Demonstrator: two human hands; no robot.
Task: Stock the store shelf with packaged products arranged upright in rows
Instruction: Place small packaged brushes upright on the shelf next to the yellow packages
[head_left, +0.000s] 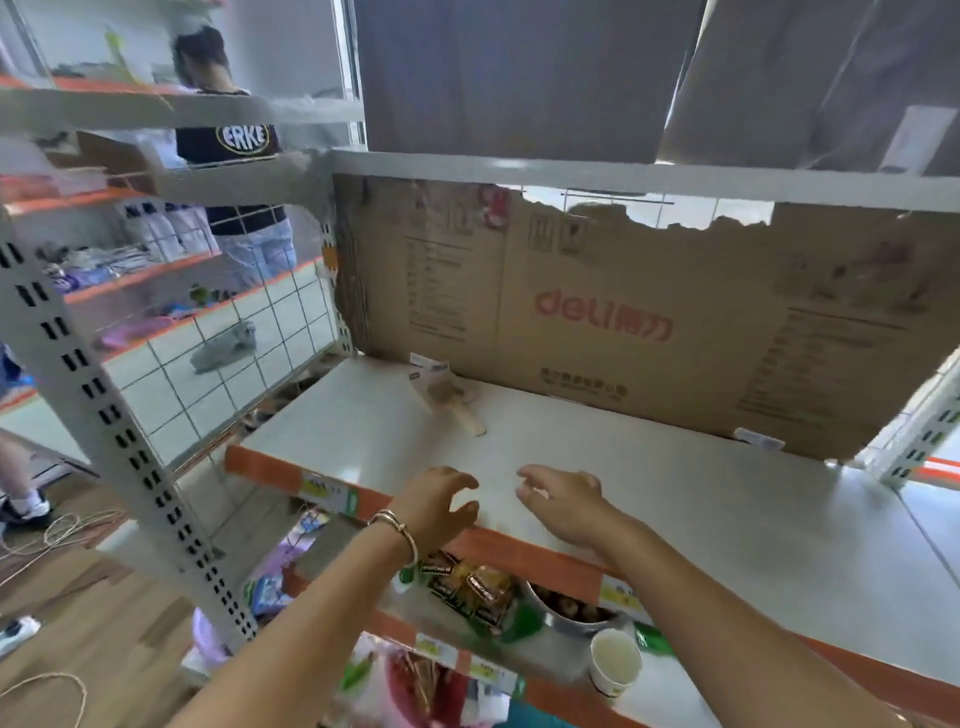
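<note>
A white store shelf (727, 519) with an orange front edge runs across the middle of the head view. Both my hands hover over its front edge, palms facing each other, fingers curled and apart, holding nothing: my left hand (439, 501) wears a bracelet, my right hand (563, 501) is a hand's width to its right. A small packaged item (444, 387) with a wooden handle lies flat near the shelf's back left. On the shelf below sit dark brown snack packets (467, 584), partly hidden by my left wrist.
A torn cardboard sheet (649, 322) printed "deli" lines the shelf's back. A metal bowl (569, 610) and a paper cup (615, 662) stand on the lower shelf. A perforated upright post (104, 410) rises at left. A person in a black shirt (234, 140) stands behind the left racks.
</note>
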